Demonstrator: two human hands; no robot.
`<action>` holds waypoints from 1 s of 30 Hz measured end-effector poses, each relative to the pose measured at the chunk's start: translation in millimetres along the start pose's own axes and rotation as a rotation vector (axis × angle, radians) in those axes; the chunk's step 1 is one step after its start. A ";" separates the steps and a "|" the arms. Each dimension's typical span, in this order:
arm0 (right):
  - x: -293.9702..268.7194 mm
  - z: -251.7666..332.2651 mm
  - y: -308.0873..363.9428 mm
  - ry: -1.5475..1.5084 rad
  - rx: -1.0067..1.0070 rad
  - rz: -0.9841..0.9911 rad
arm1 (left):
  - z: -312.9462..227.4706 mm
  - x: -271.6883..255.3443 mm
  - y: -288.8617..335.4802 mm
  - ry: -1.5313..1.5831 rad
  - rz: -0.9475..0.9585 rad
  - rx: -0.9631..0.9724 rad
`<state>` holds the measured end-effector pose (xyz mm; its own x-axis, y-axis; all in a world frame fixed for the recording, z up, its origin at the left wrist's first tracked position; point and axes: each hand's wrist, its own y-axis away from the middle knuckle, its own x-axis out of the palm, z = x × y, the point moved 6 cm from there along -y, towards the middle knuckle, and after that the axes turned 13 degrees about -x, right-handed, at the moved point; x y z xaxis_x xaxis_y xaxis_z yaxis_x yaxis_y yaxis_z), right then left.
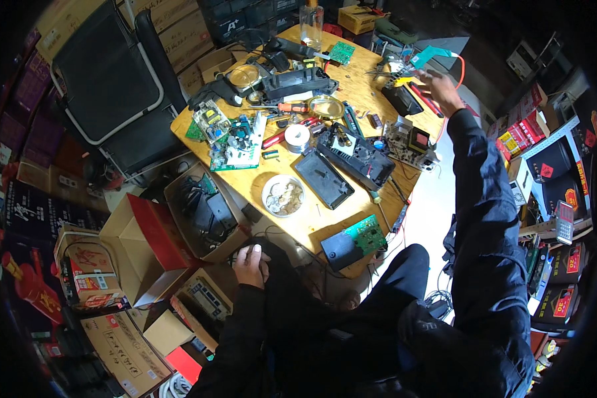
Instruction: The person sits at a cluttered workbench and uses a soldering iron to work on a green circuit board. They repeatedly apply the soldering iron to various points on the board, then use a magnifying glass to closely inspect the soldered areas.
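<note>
My right hand (pixel 440 91) reaches over the far right of the wooden table (pixel 242 186), its fingers stretched apart above a cluster of tools. Just under it lies a red-handled tool (pixel 426 101); yellow handles (pixel 402 81) and a black case (pixel 403 101) are beside it. Whether the fingertips touch any of these is hard to make out. Low at the left, by my leg, my left hand (pixel 251 266) is closed with curled fingers; anything inside is hidden. A black adapter casing with a green circuit board (pixel 368 235) sits at the near table edge.
A white bowl (pixel 284 196), a solder spool (pixel 297 137), an empty black casing half (pixel 323 178) and several circuit boards (pixel 239 142) crowd the table. Left of it stand open cardboard boxes (pixel 136 249) and a black chair (pixel 106 73). A clear bottle (pixel 311 25) stands at the back.
</note>
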<state>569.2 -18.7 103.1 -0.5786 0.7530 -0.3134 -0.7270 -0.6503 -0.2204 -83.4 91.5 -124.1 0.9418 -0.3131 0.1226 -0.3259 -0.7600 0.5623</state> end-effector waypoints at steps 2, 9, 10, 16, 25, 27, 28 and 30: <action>-1.5 3.3 19.4 0.020 0.003 -0.045 | 3.2 -0.5 -1.1 0.024 0.016 -0.003; 68.6 56.0 88.8 0.217 -0.201 0.126 | 12.2 -2.9 -1.8 0.063 0.067 0.055; 92.9 63.1 98.6 0.277 -0.188 0.209 | 14.2 -2.6 -1.7 0.081 0.056 0.037; 210.2 92.5 125.9 0.833 -0.312 0.341 | 13.4 -1.3 5.0 0.046 0.044 0.059; 204.1 80.7 109.3 0.817 -0.243 0.216 | 17.3 -17.7 4.9 0.051 0.025 0.055; 179.7 83.4 115.1 0.767 -0.253 0.196 | 14.8 -19.2 5.5 0.073 0.034 0.048; 160.9 88.7 125.9 0.721 -0.337 0.075 | 14.3 -18.6 8.8 0.081 0.032 0.024; 113.6 87.8 161.8 0.563 -0.388 -0.074 | 2.9 -10.7 23.4 -0.006 0.068 0.076</action>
<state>353.4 -29.6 112.9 -0.1760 0.6980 -0.6941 -0.5111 -0.6674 -0.5416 -101.3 75.4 -114.6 0.9167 -0.3686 0.1539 -0.3948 -0.7775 0.4895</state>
